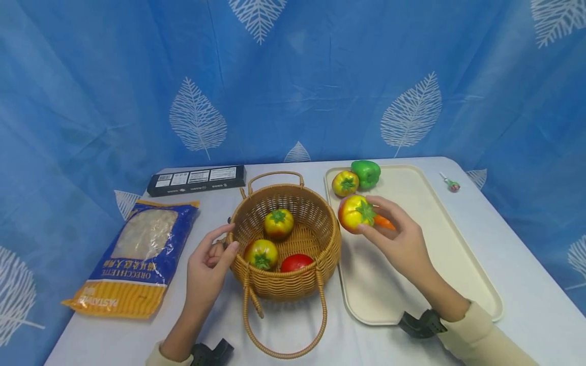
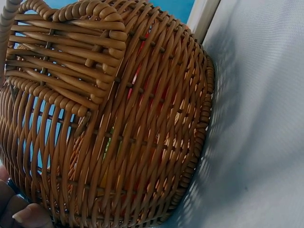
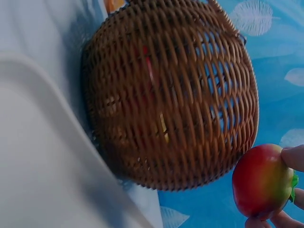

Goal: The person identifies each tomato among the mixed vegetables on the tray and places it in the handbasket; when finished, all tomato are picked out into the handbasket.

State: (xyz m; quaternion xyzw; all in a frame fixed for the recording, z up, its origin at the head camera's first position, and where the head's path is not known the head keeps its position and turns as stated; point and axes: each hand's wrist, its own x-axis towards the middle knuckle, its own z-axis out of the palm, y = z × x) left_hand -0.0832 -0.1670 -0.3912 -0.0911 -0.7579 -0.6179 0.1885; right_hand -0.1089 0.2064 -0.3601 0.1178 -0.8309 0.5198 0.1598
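Note:
Between the thumb and fingers of my right hand (image 1: pixel 403 239) is a red-and-yellow tomato-like fruit (image 1: pixel 356 213) with a green leafy top. It hangs beside the right rim of a wicker basket (image 1: pixel 284 287), over the tray's left side. My left hand (image 1: pixel 208 269) grips the basket's left rim with thumb and index finger; the other fingers are curled. Inside the basket lie two similar fruits, one toward the back (image 1: pixel 279 224) and one at the front left (image 1: pixel 261 255), plus a red item (image 1: pixel 296 262) partly hidden by the front rim.
A cream tray (image 1: pixel 421 274) right of the basket bears another yellow-red fruit (image 1: pixel 345 183), a green bell pepper (image 1: pixel 366 174) and a carrot (image 1: pixel 383 222) partly behind my hand. Left are a pasta bag (image 1: pixel 137 254) and black box (image 1: pixel 197 181). A small lollipop (image 1: pixel 452 186) lies far right.

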